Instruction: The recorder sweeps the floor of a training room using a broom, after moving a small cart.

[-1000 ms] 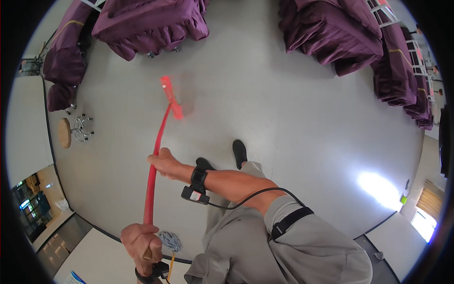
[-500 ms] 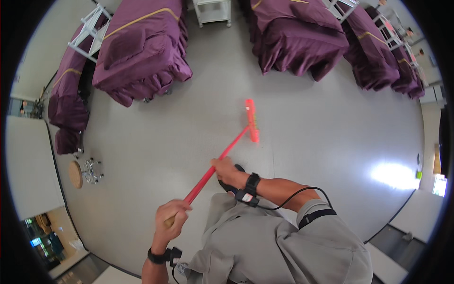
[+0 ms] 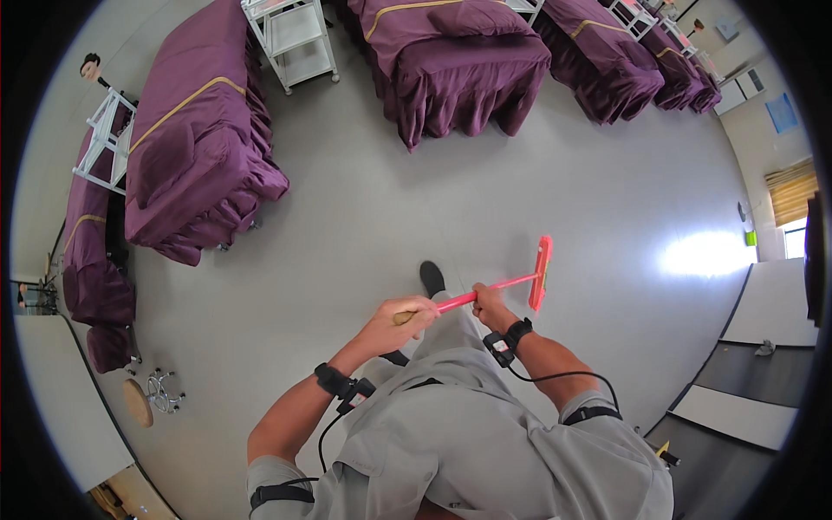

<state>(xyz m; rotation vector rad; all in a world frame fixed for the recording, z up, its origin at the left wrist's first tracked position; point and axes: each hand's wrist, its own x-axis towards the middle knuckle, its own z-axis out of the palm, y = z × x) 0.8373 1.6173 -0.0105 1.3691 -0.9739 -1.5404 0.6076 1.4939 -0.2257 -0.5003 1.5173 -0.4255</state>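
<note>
A broom [image 3: 541, 274] with a red head and a red pole reaches out to the right in front of me. Its head hovers over or rests on the grey floor, I cannot tell which; a little green shows along the bristle side. My left hand [image 3: 406, 321] is wrapped round the wooden-coloured end of the pole. Farther along, nearer the head, my right hand [image 3: 491, 308] grips the same pole. Both wrists carry black straps with small boxes and cables.
Beds with purple skirted covers [image 3: 468, 78] line the far side. White trolleys [image 3: 295, 43] stand between them. At the left a round stool [image 3: 139, 403] has a metal base. Dark and white cabinets [image 3: 750, 373] run along the right. One dark shoe [image 3: 432, 278] is ahead of me.
The broom has swung to the right, its pole now lying flatter across my front. Both hands moved right with it, still holding on. My view has shifted, and one foot is farther forward.
</note>
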